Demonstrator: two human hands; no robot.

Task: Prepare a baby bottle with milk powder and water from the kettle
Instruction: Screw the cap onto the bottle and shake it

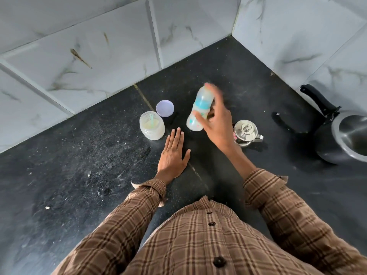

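Bottle [199, 110] blurred, partly behind right hand [217, 124].

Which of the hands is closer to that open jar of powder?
Left. The left hand lies flat on the counter just right of the powder jar; the right hand is farther right, gripping the baby bottle.

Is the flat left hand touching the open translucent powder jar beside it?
Apart. The head view shows dark countertop between the fingertips of the left hand and the translucent plastic powder jar; the hand lies flat on the counter.
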